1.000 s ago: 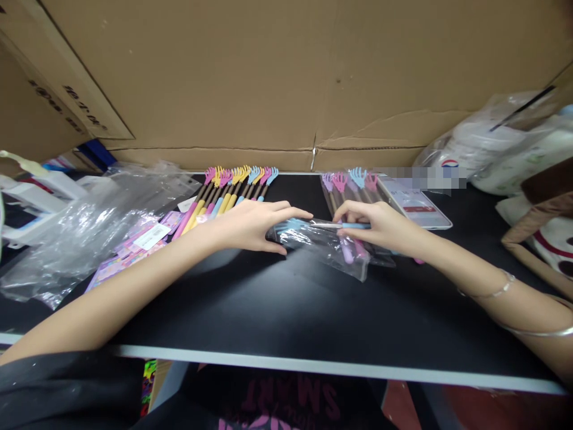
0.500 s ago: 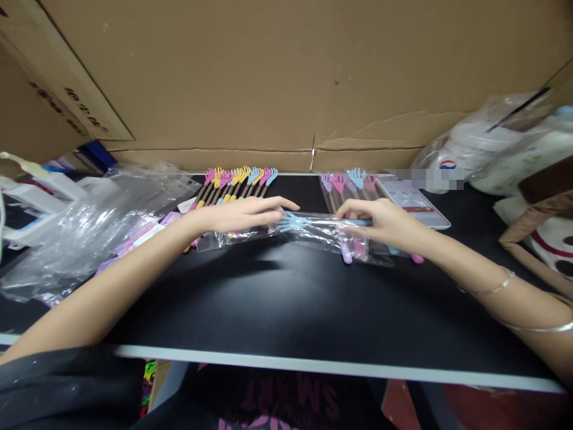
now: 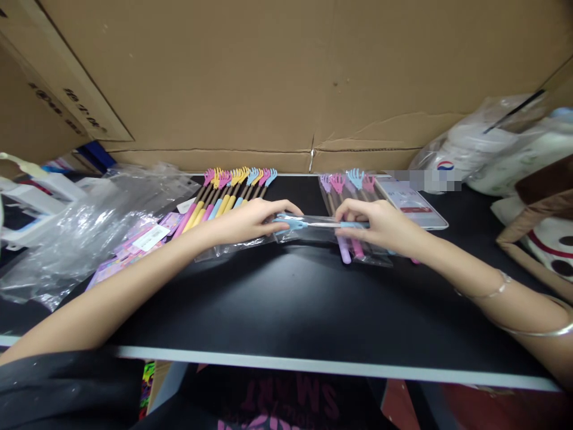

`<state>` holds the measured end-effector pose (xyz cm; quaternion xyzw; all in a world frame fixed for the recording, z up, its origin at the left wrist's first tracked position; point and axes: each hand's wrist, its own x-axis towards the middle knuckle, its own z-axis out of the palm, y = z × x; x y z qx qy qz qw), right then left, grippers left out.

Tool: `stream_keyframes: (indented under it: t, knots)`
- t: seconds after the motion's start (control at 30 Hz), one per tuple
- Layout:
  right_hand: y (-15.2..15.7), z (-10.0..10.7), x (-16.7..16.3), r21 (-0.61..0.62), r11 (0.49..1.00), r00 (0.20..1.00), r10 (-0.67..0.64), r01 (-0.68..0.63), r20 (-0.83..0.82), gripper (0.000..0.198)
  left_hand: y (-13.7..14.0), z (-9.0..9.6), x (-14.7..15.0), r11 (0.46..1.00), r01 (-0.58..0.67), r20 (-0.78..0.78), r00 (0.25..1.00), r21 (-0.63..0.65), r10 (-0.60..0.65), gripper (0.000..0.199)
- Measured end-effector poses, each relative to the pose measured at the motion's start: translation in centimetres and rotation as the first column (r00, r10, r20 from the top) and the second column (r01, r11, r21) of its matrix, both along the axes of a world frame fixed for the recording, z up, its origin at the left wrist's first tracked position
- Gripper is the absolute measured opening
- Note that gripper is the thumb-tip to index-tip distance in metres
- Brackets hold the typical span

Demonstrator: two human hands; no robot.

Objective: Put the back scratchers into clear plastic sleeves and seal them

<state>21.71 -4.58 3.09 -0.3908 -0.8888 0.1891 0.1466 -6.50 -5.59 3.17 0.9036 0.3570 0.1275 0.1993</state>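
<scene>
A back scratcher (image 3: 321, 225) with a pale blue clawed head and blue grip lies crosswise between my hands, with clear plastic film about it. My left hand (image 3: 248, 221) pinches its head, thumb below and fingers above, which partly hides the claws. The fingers of my right hand (image 3: 373, 220) are closed round the blue grip. Under and beside my left hand is a clear plastic bag (image 3: 235, 249). Behind my left hand lies a row of unwrapped back scratchers (image 3: 228, 200). Bagged back scratchers (image 3: 344, 185) lie behind and below my right hand.
Clear bags (image 3: 102, 215) and purple printed cards (image 3: 134, 242) are piled at the left, beside a white plastic object (image 3: 40, 200). A phone (image 3: 421, 206) rests behind the right hand. Farther right are a bagged cup (image 3: 470, 149) and a plush toy (image 3: 550, 239). Cardboard (image 3: 268, 77) backs the black table (image 3: 290, 310).
My left hand's outstretched fingers have bent and closed on the scratcher's head. My right hand keeps its grip on the handle, almost in the same spot.
</scene>
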Motion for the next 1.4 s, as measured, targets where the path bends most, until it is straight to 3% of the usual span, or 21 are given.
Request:
stream_keyframes:
  t: [0.33, 0.7, 1.0, 1.4]
  knots:
    - [-0.8, -0.4, -0.7, 0.053, 0.998, 0.999, -0.02, 0.018, 0.03, 0.014, -0.8, -0.7, 0.9, 0.998, -0.035, -0.018, 0.999, 0.051, 0.036, 0.027]
    - [1.3, 1.3, 1.9, -0.114, 0.992, 0.986, 0.065, -0.048, 0.151, 0.037, 0.8, 0.1, -0.8, 0.98, -0.196, -0.067, 0.978, 0.046, 0.199, 0.035]
    - [0.8, 0.6, 0.9, 0.077, 0.997, 1.0, 0.021, -0.022, 0.005, 0.029, 0.1, 0.0, 0.0, 0.985, -0.166, -0.065, 0.984, 0.046, 0.168, 0.031]
    - [0.1, 0.2, 0.2, 0.005, 1.0, 0.993, -0.004, 0.004, -0.122, 0.024, -0.2, -0.4, 0.5, 0.99, -0.117, -0.004, 0.993, 0.074, 0.117, 0.027]
